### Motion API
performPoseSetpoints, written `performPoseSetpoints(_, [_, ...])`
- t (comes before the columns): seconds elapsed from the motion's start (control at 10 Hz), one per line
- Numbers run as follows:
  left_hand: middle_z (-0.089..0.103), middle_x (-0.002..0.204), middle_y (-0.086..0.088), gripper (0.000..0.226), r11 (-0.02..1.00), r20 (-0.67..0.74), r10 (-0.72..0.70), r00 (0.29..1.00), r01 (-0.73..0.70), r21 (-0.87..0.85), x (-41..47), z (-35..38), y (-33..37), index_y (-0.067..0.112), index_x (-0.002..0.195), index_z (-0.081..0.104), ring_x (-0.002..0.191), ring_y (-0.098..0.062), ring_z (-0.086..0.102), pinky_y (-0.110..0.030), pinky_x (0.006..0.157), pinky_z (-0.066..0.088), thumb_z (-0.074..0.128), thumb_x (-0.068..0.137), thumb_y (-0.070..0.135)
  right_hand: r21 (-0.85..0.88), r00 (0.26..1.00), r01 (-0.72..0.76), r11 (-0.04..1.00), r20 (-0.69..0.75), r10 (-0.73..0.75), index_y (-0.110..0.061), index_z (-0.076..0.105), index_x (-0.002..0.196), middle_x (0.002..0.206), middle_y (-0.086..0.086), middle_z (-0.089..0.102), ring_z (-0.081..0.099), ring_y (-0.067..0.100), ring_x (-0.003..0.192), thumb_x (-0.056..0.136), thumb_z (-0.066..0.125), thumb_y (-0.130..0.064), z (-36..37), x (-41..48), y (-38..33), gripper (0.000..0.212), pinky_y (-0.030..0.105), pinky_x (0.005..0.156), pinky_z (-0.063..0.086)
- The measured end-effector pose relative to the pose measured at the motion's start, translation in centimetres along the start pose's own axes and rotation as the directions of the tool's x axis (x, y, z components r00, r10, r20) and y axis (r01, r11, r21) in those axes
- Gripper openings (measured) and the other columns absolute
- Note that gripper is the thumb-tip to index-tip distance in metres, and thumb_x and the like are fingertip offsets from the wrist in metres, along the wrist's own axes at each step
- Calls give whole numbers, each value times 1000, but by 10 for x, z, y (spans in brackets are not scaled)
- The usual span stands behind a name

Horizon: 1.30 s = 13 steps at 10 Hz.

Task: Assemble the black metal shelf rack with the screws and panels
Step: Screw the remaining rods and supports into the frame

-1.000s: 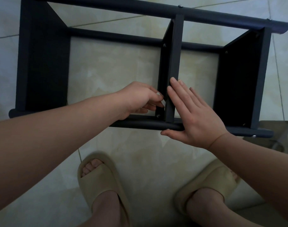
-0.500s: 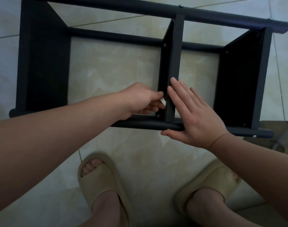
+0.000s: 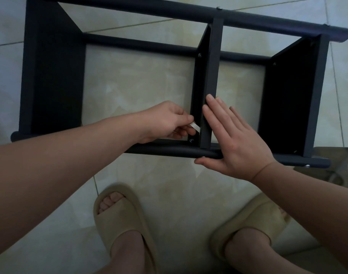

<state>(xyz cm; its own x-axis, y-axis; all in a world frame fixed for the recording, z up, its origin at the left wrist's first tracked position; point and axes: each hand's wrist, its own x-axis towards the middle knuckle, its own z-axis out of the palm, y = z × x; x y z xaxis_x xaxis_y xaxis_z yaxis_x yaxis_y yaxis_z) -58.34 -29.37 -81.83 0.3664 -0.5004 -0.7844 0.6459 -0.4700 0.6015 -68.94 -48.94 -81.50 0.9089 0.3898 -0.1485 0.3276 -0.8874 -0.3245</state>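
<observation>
The black shelf rack (image 3: 50, 76) lies on the tiled floor (image 3: 141, 82), just beyond two feet in slippers (image 3: 119, 220). The right hand (image 3: 234, 143) rests flat, fingers straight, against the middle panel (image 3: 212, 76) and the near rail (image 3: 169, 151). The left hand (image 3: 165, 121), fingers curled, pinches a small pale strip (image 3: 194, 126) just left of that panel, above a screw (image 3: 191, 140).

Rack (image 3: 189, 14) lay on tile floor (image 3: 139, 86). L hand (image 3: 165, 121) pinched white strip (image 3: 194, 126) beside mid panel (image 3: 213, 66); R hand (image 3: 234, 143) flat on panel edge. Slippers (image 3: 119, 214) below.
</observation>
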Motion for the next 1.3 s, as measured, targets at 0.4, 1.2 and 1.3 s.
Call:
performPoseSetpoints(0.4, [71,82,0,22,971,72,96,993,-109,214,-7,-9,-4,12,83,62,83,-18,62,-28,81,54,51,102,12,6,1000,-2,1000,1,2,0,20,160,169,15,10,11,30,157,91,52,-71,0,0,0,104,58,120,28])
performPoseSetpoints(1.2, [72,86,1,20,831,152,152,977,-209,515,-14,-11,-5,22,81,64,68,-2,58,-16,66,45,58,99,17,6,1000,5,1000,-7,-5,-1,18,160,170,14,9,9,29,158,92,51,-73,2,0,1,105,57,121,27])
performPoseSetpoints(1.3, [69,80,3,18,814,158,133,979,-198,546,-14,-12,-6,25,81,63,65,-3,56,-18,64,45,59,99,22,3,1000,4,1000,-6,-4,-1,18,160,170,14,9,9,30,158,91,51,-73,2,0,1,105,57,121,28])
